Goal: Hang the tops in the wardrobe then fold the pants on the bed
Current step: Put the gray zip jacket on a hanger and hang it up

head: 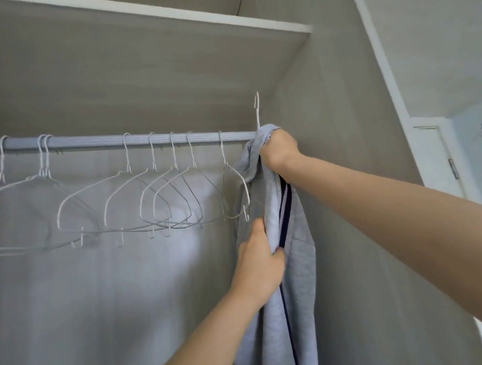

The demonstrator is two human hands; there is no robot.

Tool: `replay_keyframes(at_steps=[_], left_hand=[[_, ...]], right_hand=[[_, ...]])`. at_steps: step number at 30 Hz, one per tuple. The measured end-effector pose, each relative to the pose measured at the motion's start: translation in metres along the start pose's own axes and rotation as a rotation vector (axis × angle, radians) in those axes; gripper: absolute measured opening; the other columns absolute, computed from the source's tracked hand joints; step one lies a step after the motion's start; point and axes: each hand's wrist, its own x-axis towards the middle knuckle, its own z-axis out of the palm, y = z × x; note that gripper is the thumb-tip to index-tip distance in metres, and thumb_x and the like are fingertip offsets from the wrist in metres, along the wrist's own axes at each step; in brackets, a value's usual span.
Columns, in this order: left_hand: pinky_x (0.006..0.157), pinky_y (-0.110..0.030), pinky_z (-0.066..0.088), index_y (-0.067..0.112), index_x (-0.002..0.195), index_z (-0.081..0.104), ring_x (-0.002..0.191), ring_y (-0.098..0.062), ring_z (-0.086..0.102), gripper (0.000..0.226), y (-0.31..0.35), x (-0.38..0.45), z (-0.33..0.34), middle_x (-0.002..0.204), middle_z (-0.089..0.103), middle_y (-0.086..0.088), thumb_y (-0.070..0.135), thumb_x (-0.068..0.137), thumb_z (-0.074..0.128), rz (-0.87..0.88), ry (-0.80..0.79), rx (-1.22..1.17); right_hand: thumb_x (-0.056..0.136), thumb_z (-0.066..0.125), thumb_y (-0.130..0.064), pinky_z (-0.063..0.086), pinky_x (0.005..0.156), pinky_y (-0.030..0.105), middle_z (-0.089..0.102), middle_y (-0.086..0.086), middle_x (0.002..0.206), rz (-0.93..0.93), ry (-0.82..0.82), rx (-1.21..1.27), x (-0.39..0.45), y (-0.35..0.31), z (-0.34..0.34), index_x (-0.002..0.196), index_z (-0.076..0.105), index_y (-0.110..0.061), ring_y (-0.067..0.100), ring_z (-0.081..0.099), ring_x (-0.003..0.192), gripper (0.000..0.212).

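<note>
A grey top (295, 255) with dark stripes hangs on a white wire hanger whose hook (258, 110) pokes up above the right end of the wardrobe rail (119, 139). My right hand (279, 149) grips the top's neck and the hanger just below the hook, level with the rail's end. Lower down, my left hand (260, 263) pinches the top's fabric at its left edge. The hook is above the rail, not resting on it.
Several bare white wire hangers (128, 197) hang along the rail to the left. A shelf (208, 26) runs overhead. The wardrobe's side wall (356, 164) stands close on the right, with a white door frame (437, 151) beyond it.
</note>
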Motion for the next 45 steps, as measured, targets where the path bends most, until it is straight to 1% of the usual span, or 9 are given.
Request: replay_keyframes(at_steps=[5, 12, 18, 22, 26, 31, 37, 41, 45], left_hand=[[0.060, -0.038, 0.045, 0.019, 0.093, 0.039, 0.065, -0.018, 0.054, 0.016, -0.024, 0.026, 0.010, 0.077, 0.055, -0.004, 0.008, 0.090, 0.051, 0.047, 0.029, 0.059], [0.069, -0.044, 0.050, 0.015, 0.097, 0.038, 0.072, -0.028, 0.056, 0.015, -0.049, 0.033, 0.024, 0.082, 0.058, -0.009, 0.011, 0.093, 0.052, 0.069, -0.025, 0.149], [0.063, -0.038, 0.045, 0.019, 0.093, 0.039, 0.065, -0.022, 0.054, 0.020, -0.066, 0.030, 0.032, 0.076, 0.055, -0.003, 0.019, 0.092, 0.058, 0.056, -0.011, 0.125], [0.062, -0.039, 0.049, 0.018, 0.083, 0.039, 0.066, -0.021, 0.055, 0.026, -0.067, 0.018, 0.043, 0.073, 0.055, -0.004, 0.028, 0.087, 0.063, 0.038, 0.003, 0.107], [0.062, -0.041, 0.046, 0.025, 0.075, 0.033, 0.067, -0.026, 0.052, 0.034, -0.066, 0.005, 0.046, 0.069, 0.049, 0.002, 0.023, 0.081, 0.066, 0.002, -0.016, 0.113], [0.065, -0.045, 0.049, 0.022, 0.082, 0.041, 0.073, -0.031, 0.058, 0.023, -0.067, -0.025, 0.041, 0.072, 0.060, -0.002, 0.019, 0.079, 0.064, -0.010, -0.062, 0.151], [0.063, -0.035, 0.044, 0.008, 0.091, 0.048, 0.071, -0.028, 0.058, 0.020, -0.056, -0.072, 0.032, 0.075, 0.059, -0.006, 0.016, 0.084, 0.065, -0.058, -0.039, 0.121], [0.052, -0.014, 0.037, 0.006, 0.092, 0.050, 0.057, -0.010, 0.047, 0.015, -0.051, -0.107, 0.026, 0.066, 0.051, 0.003, 0.008, 0.086, 0.063, -0.112, -0.003, 0.062], [0.055, -0.015, 0.039, 0.006, 0.102, 0.057, 0.061, -0.015, 0.054, 0.016, -0.047, -0.131, 0.022, 0.067, 0.059, -0.001, 0.006, 0.087, 0.061, -0.192, 0.044, 0.032]], right_hand=[[0.098, 0.041, -0.003, 0.041, 0.097, 0.034, 0.054, 0.022, 0.132, 0.036, -0.068, -0.131, 0.027, 0.006, 0.019, 0.128, 0.049, 0.008, 0.033, 0.052, 0.123, 0.034], [0.097, 0.041, 0.001, 0.043, 0.094, 0.036, 0.057, 0.023, 0.128, 0.015, -0.160, -0.272, 0.040, 0.031, 0.046, 0.126, 0.052, 0.010, 0.035, 0.055, 0.120, 0.032], [0.096, 0.039, 0.002, 0.045, 0.084, 0.034, 0.059, 0.023, 0.124, -0.011, -0.152, -0.313, 0.040, 0.042, 0.062, 0.123, 0.054, 0.008, 0.035, 0.057, 0.114, 0.031], [0.095, 0.047, -0.009, 0.044, 0.093, 0.040, 0.045, 0.021, 0.137, -0.040, -0.088, -0.395, 0.016, 0.059, 0.071, 0.140, 0.033, 0.005, 0.036, 0.051, 0.121, 0.049], [0.091, 0.049, -0.005, 0.039, 0.064, 0.038, 0.039, 0.020, 0.132, -0.275, 0.121, -0.700, -0.029, 0.081, 0.079, 0.140, 0.025, 0.002, 0.035, 0.052, 0.105, 0.055], [0.092, 0.037, -0.008, 0.043, 0.063, 0.037, 0.032, 0.022, 0.138, -0.314, 0.107, -0.774, -0.058, 0.095, 0.071, 0.141, 0.024, 0.002, 0.035, 0.046, 0.110, 0.051], [0.088, 0.041, -0.009, 0.050, 0.084, 0.042, 0.025, 0.023, 0.144, -0.352, -0.023, -0.726, -0.108, 0.096, 0.050, 0.148, 0.008, 0.003, 0.038, 0.044, 0.110, 0.069], [0.091, 0.043, -0.016, 0.048, 0.085, 0.042, 0.031, 0.019, 0.140, -0.383, -0.127, -0.777, -0.143, 0.096, 0.041, 0.148, 0.012, 0.000, 0.037, 0.042, 0.113, 0.067], [0.095, 0.040, -0.025, 0.043, 0.089, 0.046, 0.037, 0.015, 0.138, -0.405, -0.179, -0.798, -0.167, 0.096, 0.027, 0.147, 0.019, -0.005, 0.037, 0.037, 0.123, 0.059]])
